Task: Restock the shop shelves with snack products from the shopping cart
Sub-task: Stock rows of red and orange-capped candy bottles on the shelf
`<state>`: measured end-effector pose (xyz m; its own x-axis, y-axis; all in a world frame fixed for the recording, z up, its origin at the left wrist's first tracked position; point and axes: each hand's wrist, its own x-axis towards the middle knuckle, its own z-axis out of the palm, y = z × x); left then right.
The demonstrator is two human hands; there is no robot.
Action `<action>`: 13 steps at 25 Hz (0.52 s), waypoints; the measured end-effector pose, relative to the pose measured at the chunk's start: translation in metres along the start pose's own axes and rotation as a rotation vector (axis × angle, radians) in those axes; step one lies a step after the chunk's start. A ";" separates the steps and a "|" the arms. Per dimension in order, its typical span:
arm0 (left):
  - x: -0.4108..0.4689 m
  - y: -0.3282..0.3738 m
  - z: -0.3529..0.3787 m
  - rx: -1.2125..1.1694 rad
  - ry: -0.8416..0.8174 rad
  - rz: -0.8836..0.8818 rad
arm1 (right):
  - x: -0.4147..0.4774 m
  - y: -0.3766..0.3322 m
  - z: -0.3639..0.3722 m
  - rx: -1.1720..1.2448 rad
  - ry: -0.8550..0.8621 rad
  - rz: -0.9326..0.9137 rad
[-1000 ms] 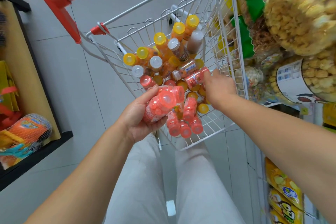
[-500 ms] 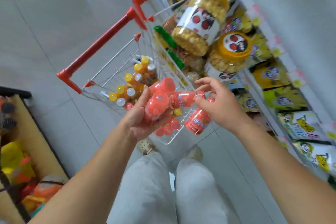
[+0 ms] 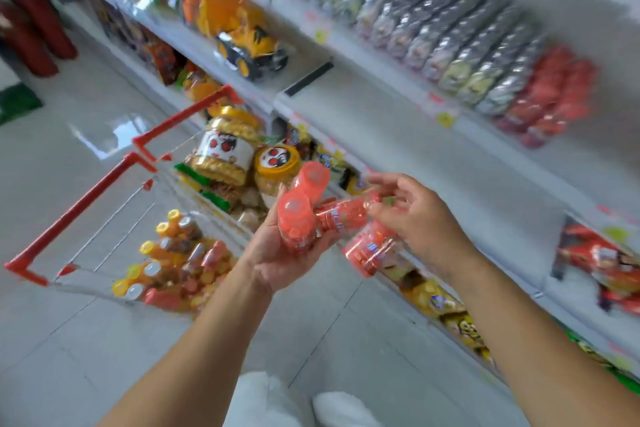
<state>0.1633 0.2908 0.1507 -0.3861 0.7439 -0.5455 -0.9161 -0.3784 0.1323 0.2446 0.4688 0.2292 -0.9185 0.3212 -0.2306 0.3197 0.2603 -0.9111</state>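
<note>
Your bottles [image 3: 294,218] are pinkish red. Your cart [image 3: 79,204] has red bars. That toy truck [image 3: 249,42] is yellow with black wheels.

White shelves [image 3: 381,121] ran along the right. An upper one carried a row of silver packets [image 3: 450,45], with red packets [image 3: 554,90] just beside them. A yellow toy truck [image 3: 249,42] sat on a shelf further left, and yellow bags [image 3: 440,302] lay on the lowest. The cart [image 3: 79,201] stood on the tiled floor [image 3: 69,340] near the shelves, with bottles [image 3: 173,260] heaped inside.
</note>
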 end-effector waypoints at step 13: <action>0.106 -0.133 0.191 0.069 -0.166 -0.063 | -0.041 0.002 -0.259 -0.070 0.491 -0.057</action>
<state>0.2235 0.5254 0.2338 -0.3351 0.8477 -0.4112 -0.9420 -0.2940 0.1617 0.3431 0.6926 0.3252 -0.7221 0.6914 0.0222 0.3028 0.3448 -0.8885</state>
